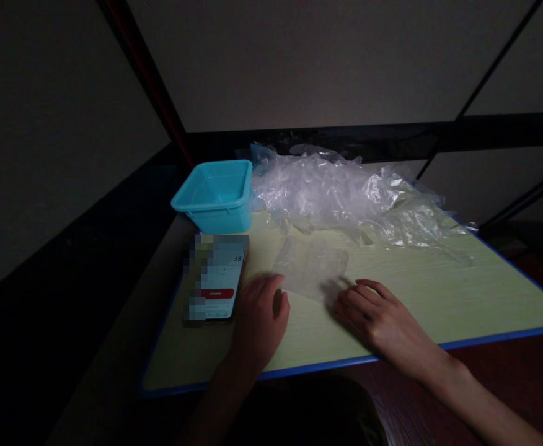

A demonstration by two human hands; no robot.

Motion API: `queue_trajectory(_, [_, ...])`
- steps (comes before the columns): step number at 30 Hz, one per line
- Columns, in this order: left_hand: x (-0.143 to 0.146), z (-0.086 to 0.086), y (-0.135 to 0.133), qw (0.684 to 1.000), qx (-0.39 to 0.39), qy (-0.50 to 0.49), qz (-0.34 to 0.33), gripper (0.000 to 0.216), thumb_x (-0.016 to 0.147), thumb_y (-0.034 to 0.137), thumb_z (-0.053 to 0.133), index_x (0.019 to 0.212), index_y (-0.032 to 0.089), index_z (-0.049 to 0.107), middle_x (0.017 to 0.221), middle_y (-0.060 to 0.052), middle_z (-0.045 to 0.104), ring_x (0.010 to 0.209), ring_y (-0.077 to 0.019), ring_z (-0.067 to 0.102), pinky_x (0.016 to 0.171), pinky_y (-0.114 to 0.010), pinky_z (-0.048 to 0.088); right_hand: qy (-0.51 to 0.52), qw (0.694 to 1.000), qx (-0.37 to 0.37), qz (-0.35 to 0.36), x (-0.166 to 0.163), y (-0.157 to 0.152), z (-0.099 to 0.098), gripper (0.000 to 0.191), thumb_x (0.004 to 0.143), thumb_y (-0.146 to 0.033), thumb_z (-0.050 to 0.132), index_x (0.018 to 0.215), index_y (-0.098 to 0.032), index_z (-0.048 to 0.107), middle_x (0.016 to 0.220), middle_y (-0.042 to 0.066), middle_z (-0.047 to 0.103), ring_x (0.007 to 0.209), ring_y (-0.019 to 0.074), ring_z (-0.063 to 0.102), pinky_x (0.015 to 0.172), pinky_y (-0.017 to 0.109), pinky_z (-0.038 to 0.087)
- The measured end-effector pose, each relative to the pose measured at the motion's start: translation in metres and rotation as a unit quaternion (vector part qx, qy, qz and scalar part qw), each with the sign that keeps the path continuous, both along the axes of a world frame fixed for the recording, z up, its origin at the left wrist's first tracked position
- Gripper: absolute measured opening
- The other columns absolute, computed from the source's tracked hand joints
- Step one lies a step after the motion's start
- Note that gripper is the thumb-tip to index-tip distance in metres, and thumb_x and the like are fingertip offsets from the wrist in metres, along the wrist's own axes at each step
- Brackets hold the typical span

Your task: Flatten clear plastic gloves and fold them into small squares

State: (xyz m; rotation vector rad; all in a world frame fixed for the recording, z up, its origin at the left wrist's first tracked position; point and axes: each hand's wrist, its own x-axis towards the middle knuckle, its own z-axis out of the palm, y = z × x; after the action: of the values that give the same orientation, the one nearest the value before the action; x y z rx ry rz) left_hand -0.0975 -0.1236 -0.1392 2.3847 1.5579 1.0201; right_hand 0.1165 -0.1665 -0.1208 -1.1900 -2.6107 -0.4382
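Note:
A small clear plastic bag (311,266) lies flat on the table in front of my hands. My left hand (261,319) rests at the bag's lower left edge, with thumb and fingers apart and no object visible between them. Beyond the bag's lower right corner is my right hand (376,316), palm down, its fingers loosely bent and spread a little. I see nothing held in it, though the undersides of its fingers are hidden. Just left of my left hand lies a phone (218,279) with a lit screen, partly blurred out.
A turquoise plastic basin (220,217) stands at the table's back left. Beside it, a large heap of crumpled clear plastic bags (331,192) spreads along the back edge toward the right. The pale table (467,297) has a blue rim. Panelled walls rise behind and at the left.

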Motion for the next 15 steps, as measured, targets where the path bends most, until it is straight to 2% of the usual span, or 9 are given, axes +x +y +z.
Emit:
queue_trajectory(9, [0.001,0.002,0.001,1.0,-0.008,0.017,-0.002,0.02,0.076,0.008,0.049,0.093,0.014,0.058,0.088,-0.008,0.066,0.086,-0.0241,0.061,0.079,-0.04,0.049,-0.059,0.998,0.014,-0.01,-0.018,0.008,0.01,0.017,0.072,-0.003,0.057,0.062,-0.016,0.06,0.071,0.004,0.057,0.073,0.02,0.054,0.079,0.037,0.041])
queue_trajectory(12, [0.002,0.003,0.0,1.0,-0.008,0.018,0.002,0.02,0.075,0.008,0.049,0.092,0.016,0.057,0.088,-0.007,0.066,0.086,-0.0237,0.061,0.079,-0.039,0.049,-0.067,0.998,0.015,-0.018,-0.019,0.008,0.011,0.018,0.073,-0.002,0.056,0.062,-0.016,0.059,0.068,0.004,0.057,0.069,0.0198,0.054,0.069,0.035,0.042])
queue_trajectory(15, [0.003,0.003,0.0,1.0,-0.012,0.016,0.004,0.021,0.075,0.008,0.05,0.092,0.016,0.057,0.088,-0.007,0.066,0.086,-0.0238,0.062,0.079,-0.039,0.049,-0.022,0.999,0.009,-0.022,-0.017,0.008,0.009,0.017,0.077,-0.003,0.05,0.069,-0.015,0.06,0.073,0.006,0.06,0.063,0.0185,0.055,0.061,0.033,0.042])
